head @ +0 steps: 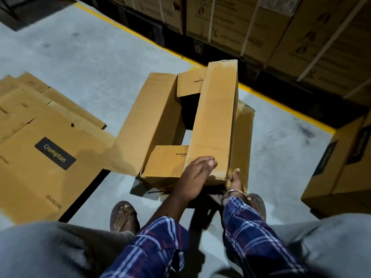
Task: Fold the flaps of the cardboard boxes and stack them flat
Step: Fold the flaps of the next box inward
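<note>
Open cardboard box (160, 125) on the floor (90, 57), mouth up, dark gap showing between flaps. Long right flap (214, 117) raised and tilted inward, running away from both grips; its near end between them. Long left flap (144, 121) splayed outward, beyond and left of the left grip. Short near flap (166, 163) folded in, just left of the left grip; short far flap (190, 83) at the far end.

Left hand (195, 175): fingers straight, resting flat on the near end of the right flap, nothing clasped. Right hand (235, 179): partly hidden behind the flap's outer edge, thumb up against it; grasp cannot be told.

Flattened boxes (40, 137) stacked well left of the grips. Bare grey concrete between. Yellow floor line (281, 105) and strapped cartons (261, 27) beyond. Another carton (341, 167) right of the right grip.
</note>
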The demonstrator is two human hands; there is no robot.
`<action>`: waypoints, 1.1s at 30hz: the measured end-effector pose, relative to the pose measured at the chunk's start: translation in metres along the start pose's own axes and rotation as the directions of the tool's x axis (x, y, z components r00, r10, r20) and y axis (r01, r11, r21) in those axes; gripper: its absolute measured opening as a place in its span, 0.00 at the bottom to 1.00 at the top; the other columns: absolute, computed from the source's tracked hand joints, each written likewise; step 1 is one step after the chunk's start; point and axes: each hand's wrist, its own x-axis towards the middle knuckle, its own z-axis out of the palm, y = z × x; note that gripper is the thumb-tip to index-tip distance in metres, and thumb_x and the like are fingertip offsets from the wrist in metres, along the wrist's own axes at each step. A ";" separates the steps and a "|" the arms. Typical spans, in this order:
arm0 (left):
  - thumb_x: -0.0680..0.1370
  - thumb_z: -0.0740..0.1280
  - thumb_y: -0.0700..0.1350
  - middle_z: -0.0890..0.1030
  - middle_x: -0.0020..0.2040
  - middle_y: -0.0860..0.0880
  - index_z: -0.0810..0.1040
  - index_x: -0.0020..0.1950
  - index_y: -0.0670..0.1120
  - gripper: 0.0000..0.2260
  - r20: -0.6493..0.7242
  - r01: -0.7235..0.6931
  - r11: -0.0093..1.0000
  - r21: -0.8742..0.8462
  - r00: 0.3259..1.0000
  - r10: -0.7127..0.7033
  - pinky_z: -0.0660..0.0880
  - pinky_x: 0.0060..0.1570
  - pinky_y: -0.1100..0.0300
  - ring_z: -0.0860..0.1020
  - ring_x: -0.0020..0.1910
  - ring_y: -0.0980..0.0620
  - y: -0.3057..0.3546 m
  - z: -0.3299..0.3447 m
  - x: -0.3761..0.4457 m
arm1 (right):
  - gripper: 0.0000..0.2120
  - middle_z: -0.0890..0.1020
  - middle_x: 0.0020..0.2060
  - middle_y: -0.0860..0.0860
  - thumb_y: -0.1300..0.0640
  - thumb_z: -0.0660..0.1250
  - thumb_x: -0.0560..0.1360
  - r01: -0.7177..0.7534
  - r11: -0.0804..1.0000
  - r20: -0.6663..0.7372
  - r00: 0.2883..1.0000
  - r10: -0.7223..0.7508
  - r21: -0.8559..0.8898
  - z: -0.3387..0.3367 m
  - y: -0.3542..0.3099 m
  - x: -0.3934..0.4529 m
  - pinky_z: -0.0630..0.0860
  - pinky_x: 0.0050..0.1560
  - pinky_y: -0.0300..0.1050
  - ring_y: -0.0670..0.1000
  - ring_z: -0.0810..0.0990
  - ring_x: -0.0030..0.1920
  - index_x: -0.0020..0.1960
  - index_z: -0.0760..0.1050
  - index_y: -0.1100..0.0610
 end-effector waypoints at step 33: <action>0.83 0.59 0.58 0.84 0.52 0.43 0.79 0.47 0.48 0.16 -0.368 0.592 0.778 0.211 0.785 -0.498 0.79 0.58 0.41 0.82 0.52 0.40 -0.072 -0.129 0.034 | 0.66 0.39 0.80 0.56 0.19 0.67 0.57 0.306 -0.018 0.266 0.795 -0.545 -0.952 0.063 0.011 -0.034 0.59 0.68 0.71 0.62 0.40 0.79 0.80 0.38 0.45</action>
